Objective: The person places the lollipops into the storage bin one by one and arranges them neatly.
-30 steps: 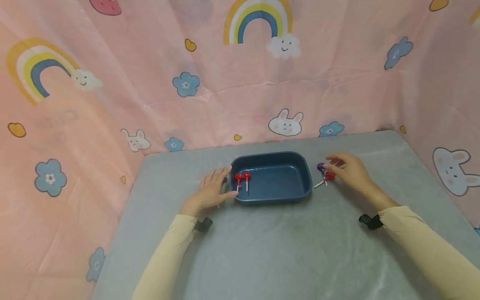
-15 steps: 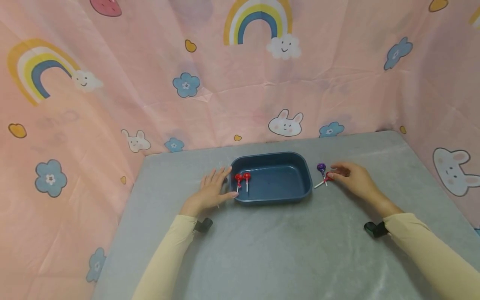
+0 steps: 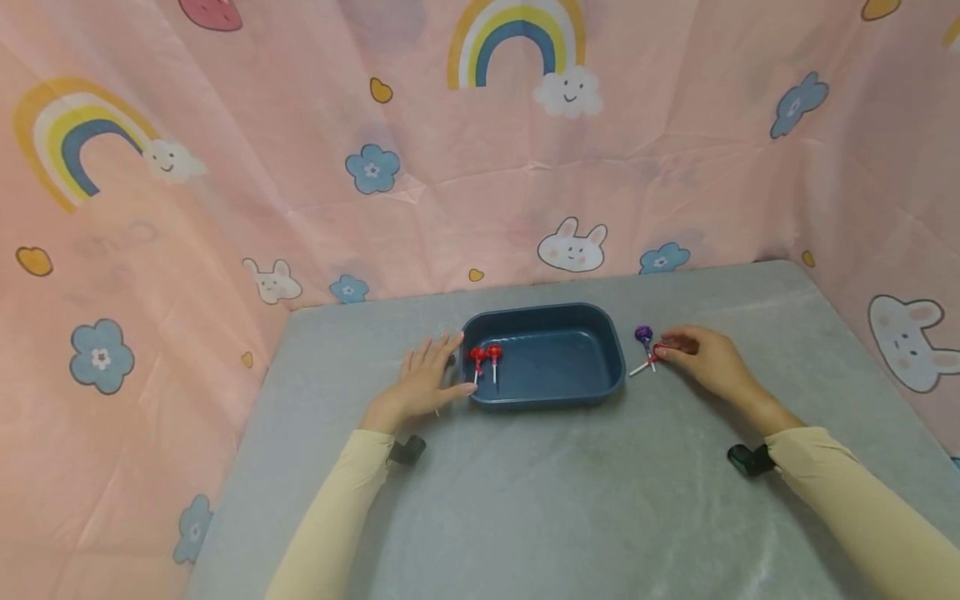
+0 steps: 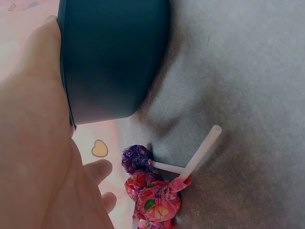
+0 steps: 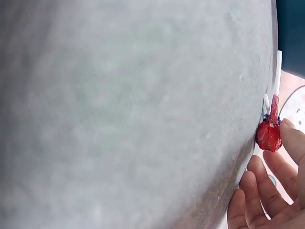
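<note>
My left hand (image 3: 420,379) lies with spread fingers along the left end of a blue rectangular tray (image 3: 540,403), thumb and fingertips at its rim. Two red-wrapped lollipops (image 3: 493,353) lie inside the tray at its left. To the tray's right, my right hand (image 3: 708,358) pinches the head of a red lollipop (image 5: 269,136) between thumb and index finger. That lollipop's white stick crosses the stick of a purple lollipop (image 3: 643,333), which lies just beyond the fingertips. In the left wrist view, several wrapped lollipops, one purple (image 4: 137,159), lie beneath the left hand, mostly hidden in the head view.
A grey cloth-covered table (image 3: 540,500) carries everything. Pink patterned curtains (image 3: 450,217) rise along its back and sides. Each wrist wears a small black camera mount (image 3: 407,450) at the cuff.
My right hand has shifted from near the purple lollipop slightly right and toward me, onto the red lollipop's head, its fingers closing there. The left hand and tray stay in place.
</note>
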A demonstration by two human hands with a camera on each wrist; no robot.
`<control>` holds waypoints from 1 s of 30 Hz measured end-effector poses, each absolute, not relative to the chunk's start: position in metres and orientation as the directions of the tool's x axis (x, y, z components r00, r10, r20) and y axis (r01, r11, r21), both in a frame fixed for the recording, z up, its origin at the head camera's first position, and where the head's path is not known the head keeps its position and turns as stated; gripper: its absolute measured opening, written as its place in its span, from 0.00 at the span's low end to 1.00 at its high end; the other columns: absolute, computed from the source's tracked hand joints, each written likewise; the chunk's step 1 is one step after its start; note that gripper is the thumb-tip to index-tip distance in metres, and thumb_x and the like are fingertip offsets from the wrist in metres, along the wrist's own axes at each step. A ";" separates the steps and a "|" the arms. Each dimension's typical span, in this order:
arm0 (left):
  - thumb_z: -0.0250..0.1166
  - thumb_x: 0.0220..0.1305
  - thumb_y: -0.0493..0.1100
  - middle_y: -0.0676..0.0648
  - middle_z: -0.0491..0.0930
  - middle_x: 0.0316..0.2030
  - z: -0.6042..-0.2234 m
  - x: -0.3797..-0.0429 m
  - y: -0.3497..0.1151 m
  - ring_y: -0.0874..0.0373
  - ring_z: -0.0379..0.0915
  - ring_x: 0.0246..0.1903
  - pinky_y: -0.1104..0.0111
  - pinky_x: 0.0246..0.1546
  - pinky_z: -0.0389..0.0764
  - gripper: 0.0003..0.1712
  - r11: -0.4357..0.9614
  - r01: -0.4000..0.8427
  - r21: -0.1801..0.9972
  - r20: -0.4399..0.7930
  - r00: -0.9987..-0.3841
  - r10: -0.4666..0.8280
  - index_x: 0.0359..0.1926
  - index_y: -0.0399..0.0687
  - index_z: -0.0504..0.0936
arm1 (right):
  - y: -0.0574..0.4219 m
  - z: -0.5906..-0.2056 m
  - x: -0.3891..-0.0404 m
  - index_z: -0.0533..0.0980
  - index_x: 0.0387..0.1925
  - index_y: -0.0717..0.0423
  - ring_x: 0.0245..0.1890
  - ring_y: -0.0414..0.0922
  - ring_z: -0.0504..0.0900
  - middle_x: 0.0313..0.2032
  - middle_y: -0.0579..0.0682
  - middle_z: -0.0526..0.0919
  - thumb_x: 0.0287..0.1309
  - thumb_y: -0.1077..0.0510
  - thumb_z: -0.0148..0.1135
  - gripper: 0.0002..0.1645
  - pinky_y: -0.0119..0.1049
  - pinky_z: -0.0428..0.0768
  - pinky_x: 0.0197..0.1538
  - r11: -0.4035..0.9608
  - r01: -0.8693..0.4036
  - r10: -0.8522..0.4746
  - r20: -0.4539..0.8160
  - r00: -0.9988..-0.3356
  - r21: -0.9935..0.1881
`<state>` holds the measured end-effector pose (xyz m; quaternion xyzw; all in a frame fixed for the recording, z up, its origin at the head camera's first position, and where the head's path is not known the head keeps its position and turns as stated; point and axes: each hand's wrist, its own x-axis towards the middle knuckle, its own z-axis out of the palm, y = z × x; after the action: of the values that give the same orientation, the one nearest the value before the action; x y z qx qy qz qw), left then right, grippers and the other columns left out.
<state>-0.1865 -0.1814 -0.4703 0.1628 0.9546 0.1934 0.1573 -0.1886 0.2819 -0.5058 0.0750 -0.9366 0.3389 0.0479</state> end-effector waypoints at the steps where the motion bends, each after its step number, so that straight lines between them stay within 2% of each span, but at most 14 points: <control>1: 0.59 0.62 0.71 0.48 0.38 0.80 -0.471 -0.187 -0.182 0.42 0.29 0.80 0.40 0.76 0.31 0.55 0.874 0.251 0.417 -0.237 -0.898 0.371 0.79 0.67 0.37 | 0.282 -0.506 -0.189 0.80 0.51 0.63 0.41 0.57 0.86 0.41 0.62 0.88 0.63 0.50 0.66 0.23 0.56 0.77 0.50 0.760 -0.171 -0.107 0.139 -0.985 -0.627; 7: 0.59 0.62 0.71 0.48 0.39 0.80 -0.471 -0.187 -0.182 0.42 0.29 0.80 0.41 0.76 0.31 0.55 0.876 0.252 0.412 -0.235 -0.899 0.369 0.79 0.67 0.37 | 0.281 -0.506 -0.188 0.80 0.51 0.63 0.41 0.56 0.86 0.42 0.62 0.88 0.62 0.51 0.66 0.22 0.55 0.77 0.51 0.760 -0.177 -0.111 0.143 -0.983 -0.625; 15: 0.59 0.62 0.71 0.48 0.39 0.80 -0.470 -0.186 -0.181 0.42 0.28 0.80 0.40 0.76 0.31 0.55 0.877 0.245 0.414 -0.242 -0.899 0.365 0.79 0.67 0.38 | 0.281 -0.506 -0.188 0.81 0.49 0.63 0.40 0.55 0.86 0.42 0.62 0.87 0.62 0.53 0.67 0.20 0.47 0.79 0.46 0.770 -0.181 -0.113 0.149 -0.982 -0.612; 21: 0.59 0.62 0.71 0.48 0.39 0.80 -0.471 -0.186 -0.181 0.42 0.29 0.80 0.40 0.76 0.31 0.55 0.876 0.244 0.417 -0.241 -0.899 0.365 0.79 0.68 0.38 | 0.281 -0.506 -0.187 0.81 0.48 0.64 0.40 0.56 0.86 0.41 0.62 0.87 0.63 0.54 0.66 0.18 0.48 0.79 0.45 0.776 -0.181 -0.113 0.149 -0.982 -0.604; 27: 0.59 0.62 0.72 0.48 0.40 0.80 -0.471 -0.187 -0.181 0.43 0.30 0.80 0.40 0.76 0.32 0.55 0.876 0.250 0.412 -0.232 -0.901 0.366 0.79 0.68 0.38 | 0.281 -0.506 -0.187 0.82 0.48 0.64 0.40 0.57 0.85 0.43 0.63 0.87 0.63 0.54 0.65 0.18 0.52 0.79 0.46 0.775 -0.182 -0.117 0.145 -0.983 -0.606; 30: 0.59 0.62 0.72 0.48 0.40 0.80 -0.471 -0.187 -0.181 0.43 0.29 0.80 0.40 0.76 0.32 0.55 0.878 0.247 0.410 -0.235 -0.902 0.363 0.79 0.68 0.38 | 0.282 -0.506 -0.188 0.82 0.47 0.63 0.40 0.55 0.85 0.43 0.62 0.87 0.63 0.54 0.66 0.17 0.46 0.79 0.45 0.777 -0.188 -0.119 0.153 -0.981 -0.601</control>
<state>-0.1867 -0.1811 -0.4711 0.1594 0.9567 0.1888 0.1542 -0.1878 0.2818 -0.5064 0.0815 -0.9410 0.3242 0.0531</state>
